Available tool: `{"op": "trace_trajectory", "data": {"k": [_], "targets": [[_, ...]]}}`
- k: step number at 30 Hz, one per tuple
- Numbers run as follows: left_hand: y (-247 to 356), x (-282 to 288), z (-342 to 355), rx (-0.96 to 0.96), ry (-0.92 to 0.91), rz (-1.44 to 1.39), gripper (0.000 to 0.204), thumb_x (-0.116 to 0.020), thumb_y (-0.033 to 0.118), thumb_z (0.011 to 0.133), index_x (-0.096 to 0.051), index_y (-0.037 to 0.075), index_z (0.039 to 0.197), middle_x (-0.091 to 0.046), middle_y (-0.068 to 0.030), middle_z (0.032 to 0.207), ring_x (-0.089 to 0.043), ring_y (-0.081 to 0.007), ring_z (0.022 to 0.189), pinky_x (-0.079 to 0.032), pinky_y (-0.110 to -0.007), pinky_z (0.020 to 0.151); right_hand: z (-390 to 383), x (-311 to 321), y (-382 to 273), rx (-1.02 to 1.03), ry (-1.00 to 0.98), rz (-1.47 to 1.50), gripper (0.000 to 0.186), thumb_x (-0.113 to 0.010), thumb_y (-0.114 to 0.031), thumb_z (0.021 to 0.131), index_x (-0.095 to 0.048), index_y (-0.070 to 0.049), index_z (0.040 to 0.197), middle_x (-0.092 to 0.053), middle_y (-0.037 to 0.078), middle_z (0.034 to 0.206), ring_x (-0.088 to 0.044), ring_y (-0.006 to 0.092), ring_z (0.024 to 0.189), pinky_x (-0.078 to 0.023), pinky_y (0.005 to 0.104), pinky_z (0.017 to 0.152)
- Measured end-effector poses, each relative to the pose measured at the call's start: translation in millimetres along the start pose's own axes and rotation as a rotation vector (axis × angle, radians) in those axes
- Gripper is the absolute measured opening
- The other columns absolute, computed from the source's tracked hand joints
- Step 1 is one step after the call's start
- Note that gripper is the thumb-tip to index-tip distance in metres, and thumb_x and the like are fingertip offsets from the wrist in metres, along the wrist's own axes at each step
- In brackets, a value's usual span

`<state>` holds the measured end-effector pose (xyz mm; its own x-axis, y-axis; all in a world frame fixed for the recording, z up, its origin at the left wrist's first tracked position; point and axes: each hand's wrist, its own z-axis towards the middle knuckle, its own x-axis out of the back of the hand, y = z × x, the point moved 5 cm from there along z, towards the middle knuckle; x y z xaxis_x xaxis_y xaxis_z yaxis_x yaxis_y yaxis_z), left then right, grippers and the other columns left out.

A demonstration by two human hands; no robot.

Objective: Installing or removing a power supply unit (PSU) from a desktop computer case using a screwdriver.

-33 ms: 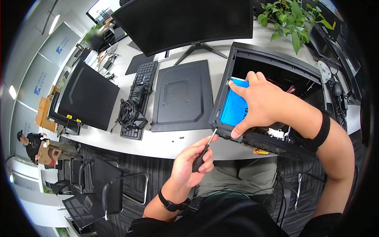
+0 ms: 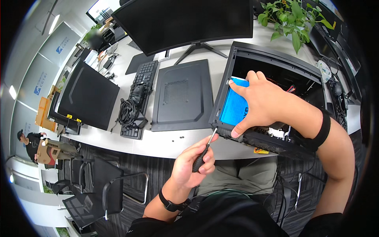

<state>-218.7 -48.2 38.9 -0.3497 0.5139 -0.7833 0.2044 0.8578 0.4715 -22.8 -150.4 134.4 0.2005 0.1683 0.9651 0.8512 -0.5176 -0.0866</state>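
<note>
An opened black computer case [image 2: 276, 53] lies on its side on the desk, in front of me to the right. In its near left corner sits a blue-faced power supply unit [image 2: 233, 106]. My right hand [image 2: 262, 100] spans that unit, thumb on the near edge and index finger at its far left edge. My left hand [image 2: 193, 160] is wrapped around the dark handle of a screwdriver [image 2: 202, 155]. Its metal shaft points up to the case's near left corner, where the tip meets the outer edge. Whatever the tip touches is too small to make out.
Left of the case lies a black side panel [image 2: 183, 114], with small screws [image 2: 181, 137] near the desk edge. Further left are a keyboard with coiled cable [image 2: 136, 98] and another black case [image 2: 89, 94]. A monitor [image 2: 189, 23] and plant [image 2: 292, 19] stand behind. A person holds a box far left.
</note>
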Motion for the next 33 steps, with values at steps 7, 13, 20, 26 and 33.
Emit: {"op": "trace_trajectory", "data": {"k": [7,13,20,26,33], "targets": [[-6.7,-6.8,-5.9,0.116,-0.305,-0.337,0.046,-0.03,0.021,0.109,-0.035,0.006,0.152,-0.041,0.0,0.068,-0.031,-0.01,0.046,-0.028,-0.024,0.045,0.2,1.7,-0.9,-0.001,-0.012,-0.022,0.13,-0.075,-0.082,0.053,-0.044,0.006,0.145,-0.052,0.027,0.117,-0.047,0.0355,0.109,-0.047,0.0397,0.094],[0.2,-0.7,-1.6,-0.295,0.095,0.691,0.04,-0.046,0.009,0.104,-0.051,0.003,0.143,-0.047,-0.0005,0.057,-0.04,-0.0114,0.045,-0.034,-0.024,0.046,0.0,1.7,-0.7,0.012,0.01,-0.009,0.131,-0.074,-0.082,0.053,-0.045,0.007,0.143,-0.053,0.028,0.117,-0.047,0.036,0.108,-0.046,0.04,0.094],[10.3,-27.2,-12.7,-0.76,0.312,1.479,0.041,-0.057,0.004,0.092,-0.057,-0.005,0.132,-0.057,-0.0038,0.06,-0.05,-0.0128,0.049,-0.041,-0.026,0.05,-0.1,0.6,0.2,0.008,0.027,-0.039,0.131,-0.073,-0.084,0.052,-0.046,0.006,0.143,-0.053,0.029,0.118,-0.047,0.0361,0.107,-0.046,0.04,0.094],[10.9,-1.7,-1.3,-0.308,0.161,0.459,0.049,-0.038,0.025,0.095,-0.055,-0.008,0.127,-0.049,-0.0058,0.058,-0.033,-0.011,0.044,-0.029,-0.025,0.046,-1.5,0.7,0.6,-0.008,0.041,0.019,0.13,-0.079,-0.079,0.047,-0.048,0.003,0.143,-0.05,0.026,0.115,-0.049,0.0391,0.11,-0.048,0.0431,0.095],[0.6,0.2,3.9,0.009,0.003,0.028,0.035,-0.044,0.024,0.101,-0.058,-0.006,0.114,-0.042,-0.0006,0.057,-0.034,-0.011,0.045,-0.029,-0.025,0.046,-1.8,1.7,-0.1,-0.011,0.047,0.004,0.13,-0.079,-0.079,0.047,-0.047,0.002,0.144,-0.049,0.026,0.116,-0.049,0.0392,0.111,-0.048,0.0435,0.096]]}}
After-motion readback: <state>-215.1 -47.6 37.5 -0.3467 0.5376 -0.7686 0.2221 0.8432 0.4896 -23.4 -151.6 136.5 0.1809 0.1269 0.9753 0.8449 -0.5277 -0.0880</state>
